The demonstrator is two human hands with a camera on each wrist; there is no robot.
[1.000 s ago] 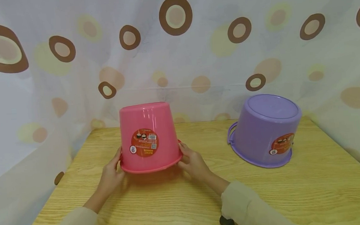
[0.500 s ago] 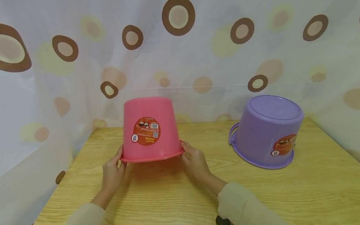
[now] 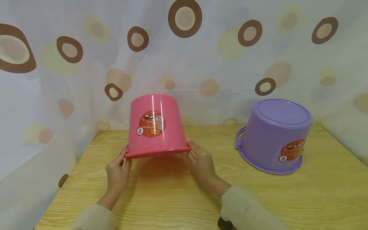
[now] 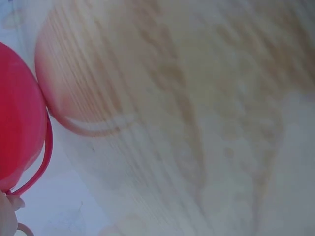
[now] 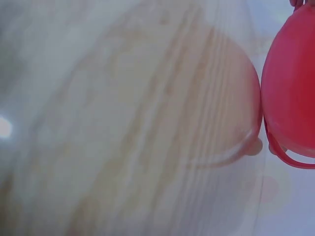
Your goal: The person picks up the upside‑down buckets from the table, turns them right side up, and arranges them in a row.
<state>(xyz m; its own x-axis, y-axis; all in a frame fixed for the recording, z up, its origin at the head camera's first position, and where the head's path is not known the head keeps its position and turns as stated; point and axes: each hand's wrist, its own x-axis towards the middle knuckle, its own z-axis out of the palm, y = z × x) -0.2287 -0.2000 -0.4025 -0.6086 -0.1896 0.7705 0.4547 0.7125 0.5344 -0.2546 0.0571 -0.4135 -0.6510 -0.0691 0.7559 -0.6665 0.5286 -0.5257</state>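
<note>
A pink bucket (image 3: 156,122) with a round red label is upside down, tilted so that its near rim is raised off the table. At the left of that rim my left hand (image 3: 118,173) pinches the edge between thumb and fingers. My right hand (image 3: 203,165) grips the rim on the opposite side. In the left wrist view the pink bucket (image 4: 17,118) shows at the left edge, its thin handle hanging beside it. The right wrist view catches the same bucket (image 5: 290,83) at the right edge, seemingly touching the tabletop at its far side.
A purple bucket (image 3: 275,137) stands upside down on the right of the wooden table (image 3: 177,210), its handle out to the left. Behind the table hangs a white curtain (image 3: 212,64) with brown and yellow circles. Beige sleeves cover both forearms.
Both hands have lifted the near rim of the pink bucket and moved it away from me, slightly rightward in the view. The purple bucket has stayed in place.
</note>
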